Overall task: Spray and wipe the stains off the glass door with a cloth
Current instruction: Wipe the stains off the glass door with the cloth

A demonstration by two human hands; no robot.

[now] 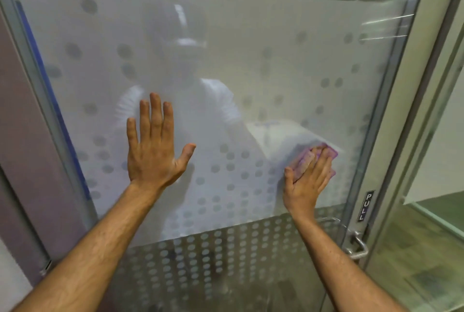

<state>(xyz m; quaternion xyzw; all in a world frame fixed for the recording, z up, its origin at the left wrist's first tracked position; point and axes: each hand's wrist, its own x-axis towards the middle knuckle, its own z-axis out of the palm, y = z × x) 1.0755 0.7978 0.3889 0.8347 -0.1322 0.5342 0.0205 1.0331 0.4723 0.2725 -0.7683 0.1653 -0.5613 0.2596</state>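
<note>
The frosted glass door (251,60) with a dotted pattern fills the view. My left hand (153,145) lies flat against the glass at centre left, fingers straight and spread. My right hand (310,178) presses a purple cloth (326,152) against the glass at lower right, fingers straight over it; most of the cloth is hidden under the palm. No spray bottle is in view.
A metal lever handle (357,245) sits at the door's right edge below a "PULL" label (365,206). A metal door frame (411,110) runs up the right side, with a clear glass panel (437,186) beyond it. A purple wall (22,135) stands at left.
</note>
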